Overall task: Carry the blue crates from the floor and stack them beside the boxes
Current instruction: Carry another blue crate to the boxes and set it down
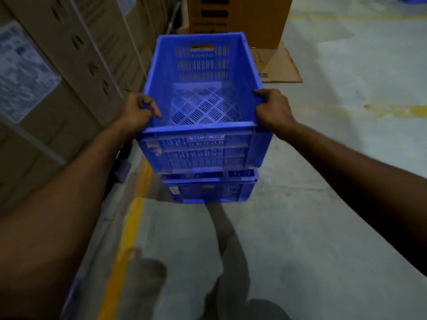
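An empty blue crate (203,144) with slotted walls and a lattice floor fills the middle of the head view. My left hand (136,112) grips its left rim and my right hand (272,109) grips its right rim. Directly beneath it a second blue crate (208,190) stands on the concrete floor, mostly hidden by the one I hold. Whether the upper crate rests on the lower one or hangs just above it, I cannot tell. Tall cardboard boxes (69,72) line the left side, right beside both crates.
A brown cardboard box (238,17) stands behind the crates on a flattened cardboard sheet (277,65). A yellow floor line (129,227) runs along the foot of the left boxes. Open grey concrete floor (323,181) lies to the right. My feet show at the bottom.
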A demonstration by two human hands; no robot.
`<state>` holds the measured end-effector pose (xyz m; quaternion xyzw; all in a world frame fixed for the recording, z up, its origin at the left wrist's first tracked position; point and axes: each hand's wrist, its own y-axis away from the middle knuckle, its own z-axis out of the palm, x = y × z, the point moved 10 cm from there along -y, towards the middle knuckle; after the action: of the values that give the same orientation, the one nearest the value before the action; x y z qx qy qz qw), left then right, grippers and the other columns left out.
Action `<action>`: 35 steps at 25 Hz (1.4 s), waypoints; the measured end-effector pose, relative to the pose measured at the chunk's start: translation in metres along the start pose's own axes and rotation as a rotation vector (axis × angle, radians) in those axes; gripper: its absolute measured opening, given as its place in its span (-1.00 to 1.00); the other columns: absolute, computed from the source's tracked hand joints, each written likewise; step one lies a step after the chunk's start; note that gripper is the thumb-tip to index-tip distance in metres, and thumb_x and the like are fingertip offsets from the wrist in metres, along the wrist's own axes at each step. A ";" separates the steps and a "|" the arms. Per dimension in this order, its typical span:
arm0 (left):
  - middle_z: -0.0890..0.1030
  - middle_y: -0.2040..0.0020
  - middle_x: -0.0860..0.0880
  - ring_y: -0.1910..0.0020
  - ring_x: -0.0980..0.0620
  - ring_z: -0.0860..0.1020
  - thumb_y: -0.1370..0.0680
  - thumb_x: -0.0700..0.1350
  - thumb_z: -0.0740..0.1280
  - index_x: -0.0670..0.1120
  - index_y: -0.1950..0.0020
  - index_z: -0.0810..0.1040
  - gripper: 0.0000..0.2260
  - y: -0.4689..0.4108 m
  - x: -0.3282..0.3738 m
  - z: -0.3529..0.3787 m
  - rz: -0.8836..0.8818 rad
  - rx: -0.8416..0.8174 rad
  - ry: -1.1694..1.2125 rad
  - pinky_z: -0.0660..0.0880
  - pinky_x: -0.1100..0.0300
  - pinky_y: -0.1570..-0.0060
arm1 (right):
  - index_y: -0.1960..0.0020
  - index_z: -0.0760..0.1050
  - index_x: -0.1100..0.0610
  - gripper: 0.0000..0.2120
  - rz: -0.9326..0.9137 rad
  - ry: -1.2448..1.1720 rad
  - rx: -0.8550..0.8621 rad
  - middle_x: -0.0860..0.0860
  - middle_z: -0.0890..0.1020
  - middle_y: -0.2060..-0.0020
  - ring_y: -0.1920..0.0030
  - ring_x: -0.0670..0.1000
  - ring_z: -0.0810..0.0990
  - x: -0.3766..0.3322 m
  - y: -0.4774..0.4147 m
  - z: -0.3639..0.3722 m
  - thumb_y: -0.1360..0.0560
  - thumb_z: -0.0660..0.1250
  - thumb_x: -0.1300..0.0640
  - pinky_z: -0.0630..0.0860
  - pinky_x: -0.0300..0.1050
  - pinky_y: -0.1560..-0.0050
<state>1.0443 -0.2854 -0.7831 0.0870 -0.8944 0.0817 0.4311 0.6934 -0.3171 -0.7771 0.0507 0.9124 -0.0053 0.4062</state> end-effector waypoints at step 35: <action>0.54 0.36 -0.23 0.33 -0.26 0.51 -0.67 0.24 -0.01 -0.19 0.27 0.55 -0.37 0.076 0.025 0.059 0.317 0.061 -0.704 0.45 -0.07 0.31 | 0.21 0.50 0.12 -0.40 -0.633 0.583 -0.009 0.04 0.55 0.36 0.27 0.12 0.53 -0.002 0.065 0.068 -0.65 -0.07 -0.27 0.29 -0.05 0.30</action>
<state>0.9670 -0.2269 -0.8052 -0.0170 -0.9872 0.1389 0.0771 0.7512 -0.2565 -0.8189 -0.2339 0.9596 -0.1113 0.1101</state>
